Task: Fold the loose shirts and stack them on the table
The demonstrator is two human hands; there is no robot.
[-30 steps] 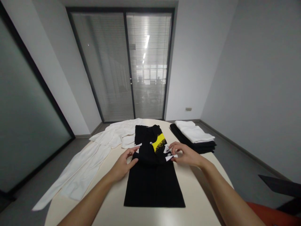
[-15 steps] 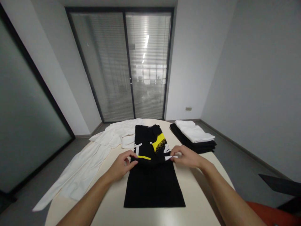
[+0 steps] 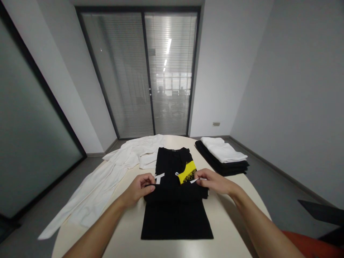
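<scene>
A black shirt point(image 3: 173, 161) with yellow and white print lies on the table, its neckline at the far end. Across its middle runs a raised fold of the cloth. My left hand point(image 3: 142, 188) pinches the left end of this fold between thumb and fingers. At the right end, by a white patch of print, my right hand point(image 3: 211, 181) grips the cloth the same way. Below the fold a smooth black panel point(image 3: 176, 222) lies flat toward me; I cannot tell whether it is part of the shirt or a separate piece.
White garments point(image 3: 115, 172) spread over the left side of the pale round table point(image 3: 129, 236), one sleeve hanging past the edge. At the back right is a stack of folded black clothes point(image 3: 231, 169) with a folded white one point(image 3: 224, 148) on top. An orange-red object point(image 3: 309, 243) shows at lower right.
Both hands have raised the fold and shifted it slightly. The neckline has slid toward me and a little right. The yellow bar beside my left hand is hidden now.
</scene>
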